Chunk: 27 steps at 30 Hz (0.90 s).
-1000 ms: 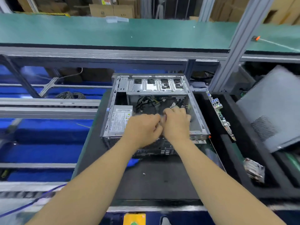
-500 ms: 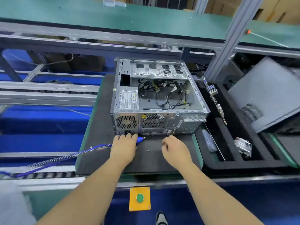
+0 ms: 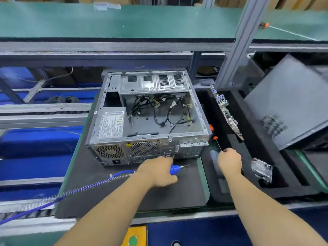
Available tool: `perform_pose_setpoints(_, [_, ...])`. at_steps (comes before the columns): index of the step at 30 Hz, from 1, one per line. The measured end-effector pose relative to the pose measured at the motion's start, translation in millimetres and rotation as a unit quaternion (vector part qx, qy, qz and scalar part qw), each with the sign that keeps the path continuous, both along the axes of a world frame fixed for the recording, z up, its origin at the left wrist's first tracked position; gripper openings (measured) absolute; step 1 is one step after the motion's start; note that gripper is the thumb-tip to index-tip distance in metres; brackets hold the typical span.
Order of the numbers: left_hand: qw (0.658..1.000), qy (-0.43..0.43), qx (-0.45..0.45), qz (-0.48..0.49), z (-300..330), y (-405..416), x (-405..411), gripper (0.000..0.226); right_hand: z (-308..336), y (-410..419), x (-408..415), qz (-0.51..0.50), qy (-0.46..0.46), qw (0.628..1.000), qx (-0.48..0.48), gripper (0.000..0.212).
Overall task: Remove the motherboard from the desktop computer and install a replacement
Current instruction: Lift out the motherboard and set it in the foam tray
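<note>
The open desktop case [image 3: 149,137] lies on a black mat [image 3: 99,192], its rear panel facing me. Its floor holds only loose black cables [image 3: 165,114], and the power supply [image 3: 111,126] sits at the left. A motherboard [image 3: 228,115] stands on edge in a slot of the black foam tray [image 3: 252,107] to the right. My left hand [image 3: 158,172] grips a blue electric screwdriver [image 3: 174,169] just in front of the case's rear panel, bit pointing right. My right hand [image 3: 229,161] is over the tray, closed on the thin shaft of an orange-handled screwdriver [image 3: 215,138].
A grey side panel [image 3: 287,103] leans at the far right. A silver part [image 3: 261,170] rests in a tray pocket. The screwdriver's coiled blue cord [image 3: 79,189] trails left across the mat. A shelf post [image 3: 237,50] rises behind the tray. A yellow button box [image 3: 133,237] sits at the bench's front edge.
Both hands came out of the case to the mat in front. My left hand then picked up the blue screwdriver, and my right hand moved right to the tray and closed on the orange-handled tool.
</note>
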<state>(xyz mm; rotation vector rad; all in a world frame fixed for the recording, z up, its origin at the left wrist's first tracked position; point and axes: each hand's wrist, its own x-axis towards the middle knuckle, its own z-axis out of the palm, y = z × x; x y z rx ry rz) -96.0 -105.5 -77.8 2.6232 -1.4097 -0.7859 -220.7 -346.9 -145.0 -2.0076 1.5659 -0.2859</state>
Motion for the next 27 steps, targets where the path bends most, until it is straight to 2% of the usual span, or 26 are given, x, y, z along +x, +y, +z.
perform_pose_setpoints(4, [0.999, 0.016, 0.027, -0.026, -2.4, -49.4, -13.9, 0.023, -9.7, -46.1, 34.1, 0.096, 0.071, 0.991, 0.066, 0.022])
perform_pose_setpoints(8, [0.995, 0.045, 0.082, -0.022, -9.2, -78.6, -16.3, 0.021, -24.1, -67.1, 65.5, 0.172, 0.15, 0.969, 0.098, 0.034])
perform_pose_setpoints(14, [0.978, 0.131, 0.151, -0.052, -13.7, -83.2, -5.8, 0.024, -32.5, -67.7, 79.8, 0.237, 0.274, 0.932, -0.022, 0.036])
perform_pose_setpoints(19, [0.981, 0.138, 0.128, -0.034, -20.8, -70.5, -0.5, 0.024, -32.1, -65.9, 88.6, 0.27, 0.347, 0.897, -0.038, 0.038])
perform_pose_setpoints(23, [0.983, 0.154, 0.1, -0.017, -18.8, -56.2, 0.1, 0.025, -33.3, -64.7, 86.6, 0.248, 0.331, 0.91, -0.028, 0.039])
perform_pose_setpoints(27, [0.985, 0.151, 0.083, 0.005, -12.6, -35.3, -2.4, 0.02, -16.8, -61.6, 74.0, 0.228, 0.255, 0.932, -0.12, 0.033])
